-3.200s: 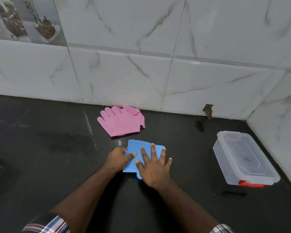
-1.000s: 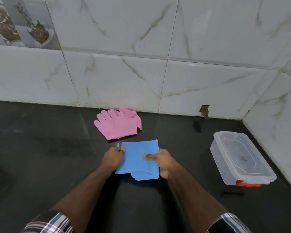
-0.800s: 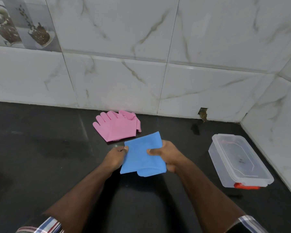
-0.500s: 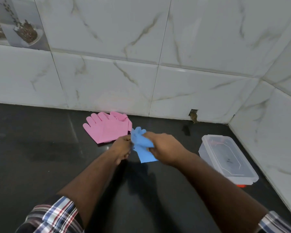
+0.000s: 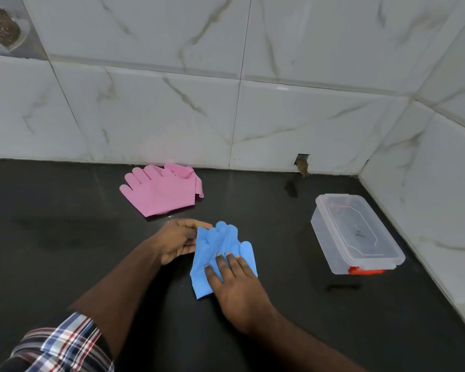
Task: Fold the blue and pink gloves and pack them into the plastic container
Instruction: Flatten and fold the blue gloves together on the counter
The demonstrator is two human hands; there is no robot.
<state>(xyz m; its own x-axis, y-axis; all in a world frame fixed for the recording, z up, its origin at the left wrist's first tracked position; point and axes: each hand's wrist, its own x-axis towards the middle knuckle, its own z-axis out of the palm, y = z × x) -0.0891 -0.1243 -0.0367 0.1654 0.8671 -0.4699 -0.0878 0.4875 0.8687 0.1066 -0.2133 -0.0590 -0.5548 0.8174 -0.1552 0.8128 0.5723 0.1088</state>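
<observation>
The blue gloves [image 5: 220, 245] lie on the black counter [image 5: 65, 237], fingers pointing away from me. My right hand [image 5: 234, 280] presses flat on their near half with straight fingers. My left hand [image 5: 176, 241] rests against their left edge, fingers extended and touching the blue material. The pink gloves [image 5: 163, 189] lie stacked farther back near the wall, untouched. The clear plastic container [image 5: 355, 232] stands to the right with its lid on and a red clip at its near end.
White marble tiles form the back wall [image 5: 226, 103] and the right wall [image 5: 440, 197], meeting in a corner behind the container. A small hole [image 5: 302, 163] shows at the base of the back wall.
The folded blue gloves were lifted off the counter by both hands, turned, and now lie on the counter again with fingers showing. My right hand went from gripping to pressing flat.
</observation>
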